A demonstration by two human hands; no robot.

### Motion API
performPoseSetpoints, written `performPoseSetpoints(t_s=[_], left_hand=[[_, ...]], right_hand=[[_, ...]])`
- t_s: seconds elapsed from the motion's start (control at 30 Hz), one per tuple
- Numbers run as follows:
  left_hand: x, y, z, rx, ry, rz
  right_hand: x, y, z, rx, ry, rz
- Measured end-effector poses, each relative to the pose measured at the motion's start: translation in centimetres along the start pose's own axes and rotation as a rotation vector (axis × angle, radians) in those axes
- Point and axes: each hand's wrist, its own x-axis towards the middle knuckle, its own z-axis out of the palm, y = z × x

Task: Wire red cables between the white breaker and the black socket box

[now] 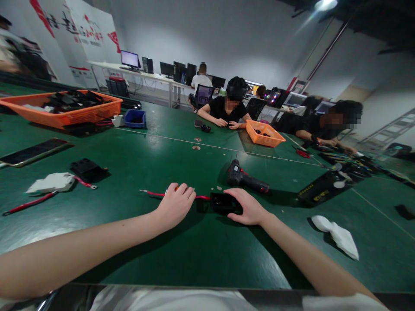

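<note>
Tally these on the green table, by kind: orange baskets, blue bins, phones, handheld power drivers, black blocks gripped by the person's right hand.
Orange baskets: 2
Blue bin: 1
Phone: 1
Power driver: 1
Black block in right hand: 1
Total: 6

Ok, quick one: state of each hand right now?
Left hand: closed on the thin red cable, fingertips partly hidden.
Right hand: closed around one end of the glossy black rectangular box.
</note>
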Motion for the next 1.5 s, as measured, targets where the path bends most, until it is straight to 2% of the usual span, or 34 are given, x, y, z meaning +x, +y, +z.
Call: performPoseSetpoints(t_s=[0.47, 0.83, 0.93, 1.03, 1.07, 1.13, 1.2, 1.27, 1.33, 1.5], left_hand=[[0.0, -0.1, -0.4, -0.012, 0.021, 0.022], [0.1, 0.2, -1.0, 0.006, 0.109, 0.033], [-0.1, 0.2, -1.5, 0.000, 0.207, 0.134], [-0.6, 0.5, -2.1, -0.134, 0.301, 0.416], [-0.9, 0.8, -2.2, -0.204, 0.282, 0.526], [-1.3, 1.3, -2.4, -0.353, 0.161, 0.700], [-1.4, 1.8, -2.3, -0.476, -0.003, 0.767], [-1.3, 2.1, -2.0, -0.552, -0.114, 0.734], [-1.0, 2.0, -1.8, -0.587, -0.171, 0.655], [-0.6, 1.7, -1.7, -0.620, -0.189, 0.581]], right_hand=[[0.2, -0.1, 0.4, 0.003, -0.001, 0.069], [0.0, 0.0, -0.1, 0.053, -0.016, 0.046], [-0.3, 0.9, -0.2, 0.119, 0.027, 0.028], [-0.8, 2.5, -0.4, 0.138, 0.180, 0.093], [-0.9, 3.1, -0.5, 0.094, 0.218, 0.147], [-1.2, 4.3, -0.8, -0.041, 0.231, 0.260], [-1.3, 5.3, -0.9, -0.154, 0.169, 0.332], [-1.4, 5.9, -0.9, -0.208, 0.082, 0.373], [-1.4, 6.0, -0.9, -0.235, 0.014, 0.418], [-1.3, 5.6, -1.1, -0.206, -0.027, 0.485]])
